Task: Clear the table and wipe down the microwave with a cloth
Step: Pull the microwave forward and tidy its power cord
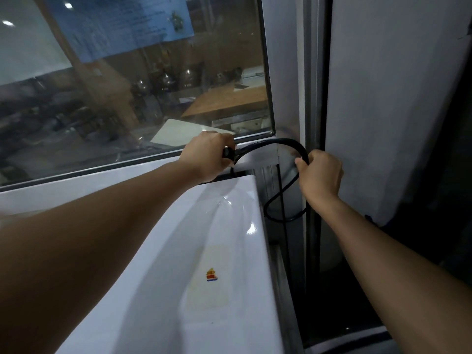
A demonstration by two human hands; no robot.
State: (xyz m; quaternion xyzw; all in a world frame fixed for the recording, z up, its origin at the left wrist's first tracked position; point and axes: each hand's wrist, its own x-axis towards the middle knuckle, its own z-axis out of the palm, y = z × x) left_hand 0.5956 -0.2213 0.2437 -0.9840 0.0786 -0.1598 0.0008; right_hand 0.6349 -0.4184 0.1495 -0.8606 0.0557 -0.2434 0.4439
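Against the window sill, at the far corner of the microwave (204,251), I have both hands on a black power cord (281,143). My left hand (208,155) is curled around a chunky black plug end, knuckles up, just above the back edge of the white casing. My right hand (320,175) is fisted on the cord further along, thumb toward me, well clear of the left hand. Between the two grips the cord arches in a smooth, round, rubbery curve; below my right hand it drops and swings into a loose loop in the narrow gap beside the appliance.

The microwave's top is a glossy white panel, smooth enough to throw bright glints of light, with a slight dished reflection across it. A small sticker (212,274) in red, yellow and blue sits on it, inside a faint yellowed rectangle.

The window (127,85) is a large glass pane in a pale frame, with a blue printed sheet (120,24) fixed near its top. Through the glass I see a wooden surface and shiny metal vessels, all blurred. To the right stands a flat, matte grey-white panel (396,98).
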